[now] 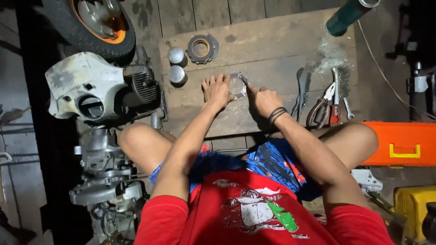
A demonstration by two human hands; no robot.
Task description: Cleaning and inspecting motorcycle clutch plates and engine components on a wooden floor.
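A thin grey ring-shaped gasket (237,85) lies flat on the wooden board (272,50) at the centre of the frame, pinned between both hands. The left hand (217,90) rests on its left edge with fingers spread open and pressed flat; the right hand (265,100) is closed around a small slim tool (244,80) whose tip touches the gasket's upper right rim. Above and left sit a round clutch plate stack (202,48) and two small metal cylinders (176,65). To the right lie pliers (320,109) and wrenches (347,108). A scooter engine (109,95) fills the left of the frame, an orange toolbox (402,143) the right edge.
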